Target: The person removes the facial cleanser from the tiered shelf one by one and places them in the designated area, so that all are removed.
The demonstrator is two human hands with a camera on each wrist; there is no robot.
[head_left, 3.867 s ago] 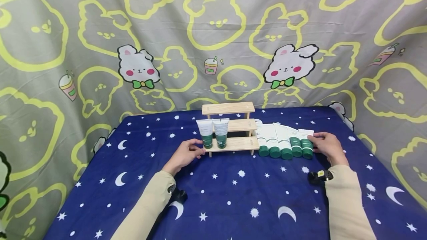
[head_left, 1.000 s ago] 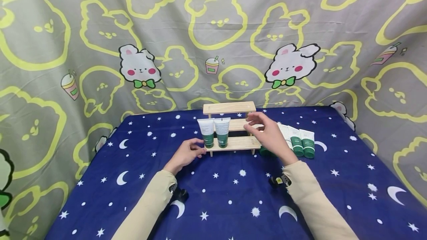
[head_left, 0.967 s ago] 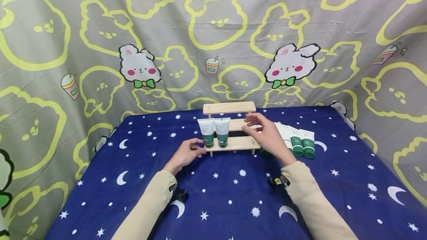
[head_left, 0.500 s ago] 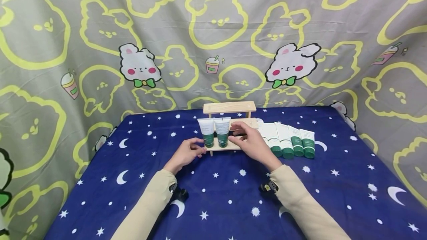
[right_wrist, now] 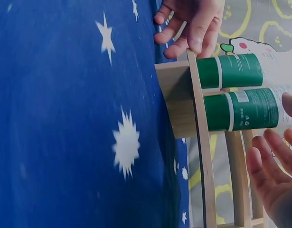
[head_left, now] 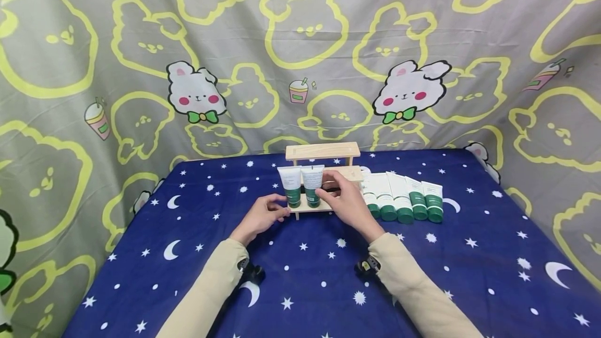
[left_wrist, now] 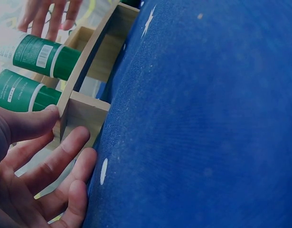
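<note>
Two white-and-green squeeze tubes stand caps down on the lowest step of a small wooden stepped shelf [head_left: 323, 150]. My left hand [head_left: 264, 215] holds the left end of that step, thumb tip on the board's edge and the other fingers loosely bent beside the leg [left_wrist: 84, 116]. The left tube [head_left: 291, 186] is just past my left thumb. My right hand [head_left: 349, 202] is at the right tube [right_wrist: 255, 109], its thumb overlapping the tube's white upper part. In the right wrist view its other fingers are spread and apart from the tube.
Several more squeeze tubes [head_left: 399, 197] lie in a row right of the shelf, green caps toward me. A dark blue cloth [head_left: 324, 286] with stars and moons covers the table. Behind it hangs a patterned curtain [head_left: 328, 40].
My right hand has moved left, from the row of lying tubes past the shelf's right side to the right standing tube. My left hand stays at the shelf's end.
</note>
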